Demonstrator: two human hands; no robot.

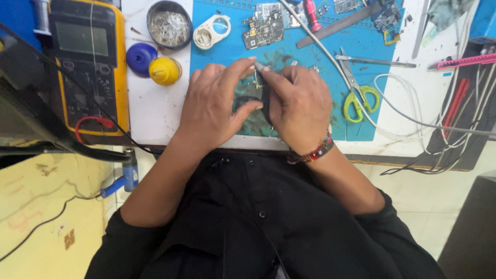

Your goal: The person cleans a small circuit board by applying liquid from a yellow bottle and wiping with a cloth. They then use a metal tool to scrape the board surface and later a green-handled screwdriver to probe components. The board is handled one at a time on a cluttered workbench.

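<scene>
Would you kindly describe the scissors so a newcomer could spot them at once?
Start at the blue work mat covering the bench. To the right of the right hand, near the mat's right edge, lie the scissors. Their yellow-green handle loops set them apart from the grey tools nearby.

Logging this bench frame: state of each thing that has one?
left hand: closed around a small dark part
right hand: pinching a thin tool at the same part
scissors: shut, lying flat on the blue mat
multimeter: screen blank, red lead plugged in
round tin: open, lidless
circuit board: bare, uncased
</scene>
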